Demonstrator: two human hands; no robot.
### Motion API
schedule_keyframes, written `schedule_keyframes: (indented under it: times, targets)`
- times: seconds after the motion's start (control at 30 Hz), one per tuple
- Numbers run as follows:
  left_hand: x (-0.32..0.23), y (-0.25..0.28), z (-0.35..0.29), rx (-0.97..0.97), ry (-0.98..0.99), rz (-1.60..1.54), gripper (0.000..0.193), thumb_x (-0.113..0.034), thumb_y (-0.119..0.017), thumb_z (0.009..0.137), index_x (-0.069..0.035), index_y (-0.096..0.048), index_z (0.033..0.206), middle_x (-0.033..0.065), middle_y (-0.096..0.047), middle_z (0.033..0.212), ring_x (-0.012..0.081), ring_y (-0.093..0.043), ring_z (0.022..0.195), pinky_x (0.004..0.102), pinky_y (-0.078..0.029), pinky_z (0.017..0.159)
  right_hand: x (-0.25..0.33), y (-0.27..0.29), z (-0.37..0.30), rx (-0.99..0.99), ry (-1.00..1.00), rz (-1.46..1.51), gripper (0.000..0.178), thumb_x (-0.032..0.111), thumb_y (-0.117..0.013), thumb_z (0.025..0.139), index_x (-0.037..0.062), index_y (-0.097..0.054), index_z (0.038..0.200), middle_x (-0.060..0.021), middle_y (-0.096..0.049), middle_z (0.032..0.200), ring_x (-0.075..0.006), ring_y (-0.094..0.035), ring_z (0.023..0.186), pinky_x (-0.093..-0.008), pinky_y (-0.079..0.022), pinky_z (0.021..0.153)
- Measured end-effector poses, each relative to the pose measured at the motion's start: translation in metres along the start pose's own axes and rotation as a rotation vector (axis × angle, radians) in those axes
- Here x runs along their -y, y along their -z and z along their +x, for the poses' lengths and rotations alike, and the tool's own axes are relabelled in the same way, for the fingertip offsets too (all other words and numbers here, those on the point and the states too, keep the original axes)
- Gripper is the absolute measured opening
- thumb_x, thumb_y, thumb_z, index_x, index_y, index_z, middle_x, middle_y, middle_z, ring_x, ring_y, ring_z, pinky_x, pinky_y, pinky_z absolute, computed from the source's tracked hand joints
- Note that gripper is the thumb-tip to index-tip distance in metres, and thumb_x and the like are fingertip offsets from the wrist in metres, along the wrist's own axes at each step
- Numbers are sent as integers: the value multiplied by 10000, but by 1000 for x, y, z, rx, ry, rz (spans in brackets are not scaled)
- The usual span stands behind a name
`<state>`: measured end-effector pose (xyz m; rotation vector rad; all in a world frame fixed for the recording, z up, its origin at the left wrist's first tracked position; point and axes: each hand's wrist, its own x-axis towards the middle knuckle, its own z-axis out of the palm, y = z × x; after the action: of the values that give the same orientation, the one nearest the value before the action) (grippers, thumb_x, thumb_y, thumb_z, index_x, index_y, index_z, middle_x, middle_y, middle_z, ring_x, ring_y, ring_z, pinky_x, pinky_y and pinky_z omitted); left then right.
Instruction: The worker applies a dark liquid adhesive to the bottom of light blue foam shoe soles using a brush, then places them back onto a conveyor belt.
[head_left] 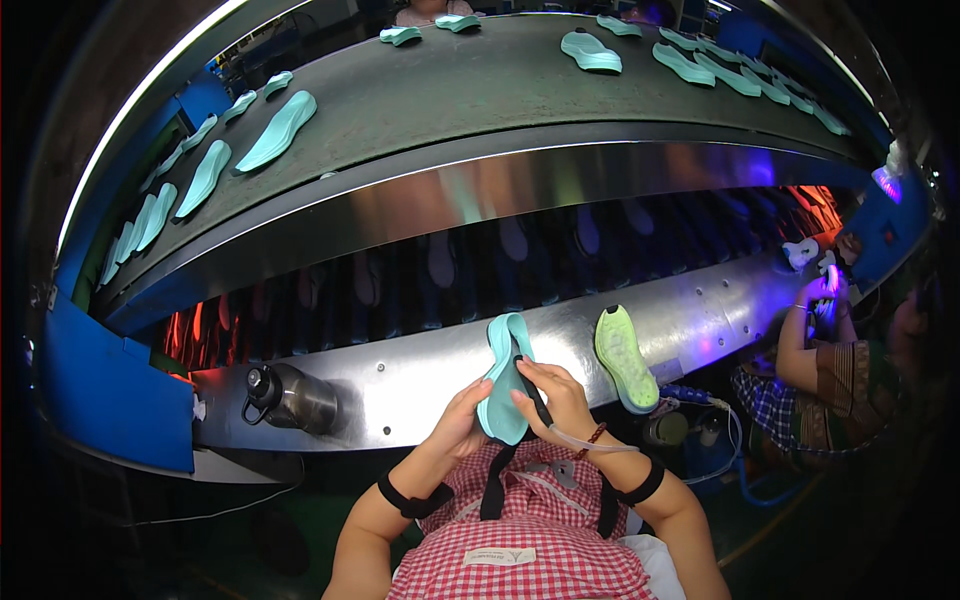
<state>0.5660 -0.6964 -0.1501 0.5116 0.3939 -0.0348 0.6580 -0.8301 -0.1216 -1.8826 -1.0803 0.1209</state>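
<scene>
My left hand (460,420) is closed on the side of a teal shoe sole (503,400), held tilted above the metal ledge with its hollow side toward me. My right hand (558,400) grips a slim black pen-like tool (538,402) with a thin pale tube trailing along my wrist. The tool's dark tip lies against the inside of the sole, near its middle. To the right of my hands a yellow-green shoe sole (626,360) lies on the ledge, apart from them.
A dark bottle (292,398) lies on the metal ledge (400,385) at left. Behind it, soles ride a lower conveyor (440,260) between glowing red ends. Several teal soles (278,132) rest on the upper belt (430,100). A co-worker's hands (825,292) are at far right.
</scene>
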Motion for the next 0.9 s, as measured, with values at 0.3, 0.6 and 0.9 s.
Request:
schedule_keyframes:
  times: [0.3,0.6,0.9]
  targets:
    - [-28,7,-3,-18,-61,100,553,-426,-404,854,-16,-385,1225,164,-492,1161,286,-517,1040,432,-456,861,13,30,-4,157,-75,498,261,88,-515,821,-5,-579,1057,-148,-602,940,-200,-571,838,-286,-435,746]
    - [-20,-1,-17,113,4,-23,644,-469,-416,825,-63,-297,1311,188,-388,1283,354,-446,1127,583,-368,896,13,87,11,-98,-107,624,277,90,-409,847,-71,-589,981,-174,-606,970,-212,-576,904,-295,-433,825]
    - [-20,-6,-15,123,-58,52,622,-451,-400,840,-45,-308,1302,181,-424,1256,324,-479,1100,541,-399,890,27,61,4,-54,183,125,197,60,-494,776,-57,-614,880,-170,-624,870,-285,-598,813,-345,-461,757]
